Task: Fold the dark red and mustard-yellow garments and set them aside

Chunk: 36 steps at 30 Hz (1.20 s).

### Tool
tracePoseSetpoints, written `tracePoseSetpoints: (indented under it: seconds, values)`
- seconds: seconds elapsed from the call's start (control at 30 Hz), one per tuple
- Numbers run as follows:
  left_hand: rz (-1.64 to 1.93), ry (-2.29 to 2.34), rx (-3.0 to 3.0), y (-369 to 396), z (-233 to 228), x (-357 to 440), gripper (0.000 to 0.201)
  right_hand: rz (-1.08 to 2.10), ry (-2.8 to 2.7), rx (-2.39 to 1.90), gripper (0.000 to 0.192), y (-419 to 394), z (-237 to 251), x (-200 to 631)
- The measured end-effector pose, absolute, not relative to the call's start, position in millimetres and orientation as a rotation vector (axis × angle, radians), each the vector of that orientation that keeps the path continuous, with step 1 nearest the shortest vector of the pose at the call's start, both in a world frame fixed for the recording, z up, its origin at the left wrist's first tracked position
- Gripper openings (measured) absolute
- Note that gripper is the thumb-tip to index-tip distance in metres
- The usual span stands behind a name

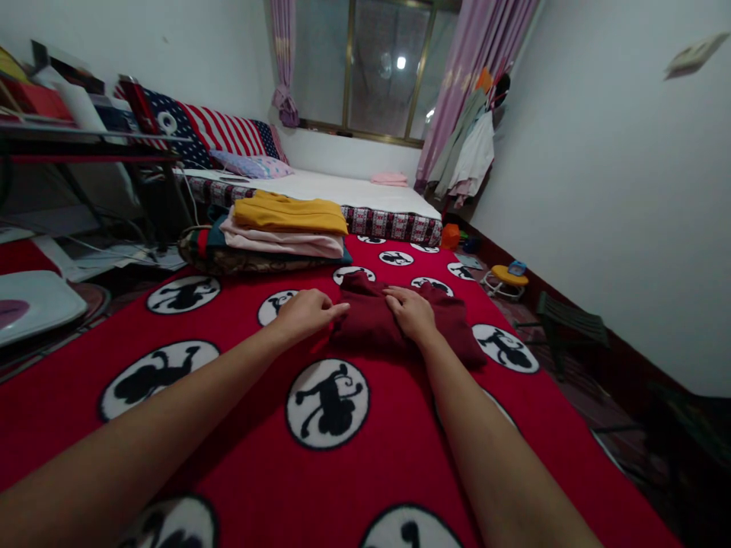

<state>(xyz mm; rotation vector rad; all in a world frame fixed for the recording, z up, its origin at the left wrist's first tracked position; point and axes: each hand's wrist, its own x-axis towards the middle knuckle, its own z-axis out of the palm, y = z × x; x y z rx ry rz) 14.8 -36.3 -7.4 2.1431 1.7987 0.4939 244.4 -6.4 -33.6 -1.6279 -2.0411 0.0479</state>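
Note:
A dark red garment (374,320) lies folded on a red blanket (240,426) printed with black-and-white monkey circles. My left hand (305,312) pinches the garment's left edge with thumb and fingers. Palm down on top of the garment rests my right hand (411,312), its fingers curled over the fold. Behind them, at the blanket's far left, stands a stack of folded clothes (282,232) with a yellow piece on top, pink ones under it and dark ones at the bottom.
Beyond the blanket is a bed with a white sheet (348,186) and pillows (251,164). A dark desk (85,141) stands left. On the right floor are a green stool (571,323), small toys (505,275), and hanging clothes (471,148) near the window.

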Motion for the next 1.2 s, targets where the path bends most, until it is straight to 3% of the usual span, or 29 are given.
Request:
tracePoseSetpoints:
  seconds: [0.23, 0.33, 0.5, 0.6, 0.67, 0.77, 0.93, 1.2]
  values:
    - [0.783, 1.603, 2.115, -69, -39, 16, 0.035, 0.076, -1.977, -1.573, 0.030, -8, -34, 245]
    - [0.719, 1.615, 2.128, -70, -42, 9, 0.034, 0.098, -1.914, -1.521, 0.029, -9, -35, 246]
    - [0.362, 1.699, 2.277, -64, -13, 7, 0.030, 0.070, -1.895, -1.587, 0.028, -12, -35, 242]
    - [0.607, 1.678, 2.454, -62, 14, 32, 0.013, 0.048, -1.896, -1.584, 0.029, -13, -36, 239]
    - [0.795, 1.449, 2.553, -58, 22, 56, 0.018, 0.032, -1.872, -1.533, 0.028, -13, -38, 238]
    - [0.669, 1.227, 2.608, -45, 12, 90, 0.030, -0.022, -1.716, -1.391, 0.027, -12, -41, 241]
    - [0.429, 1.481, 2.504, -4, -29, 104, 0.051, -0.014, -1.462, -1.341, 0.031, -1, -41, 250]
    - [0.380, 1.746, 2.361, 25, -52, 83, 0.064, 0.115, -1.705, -1.905, 0.031, 12, -41, 297]
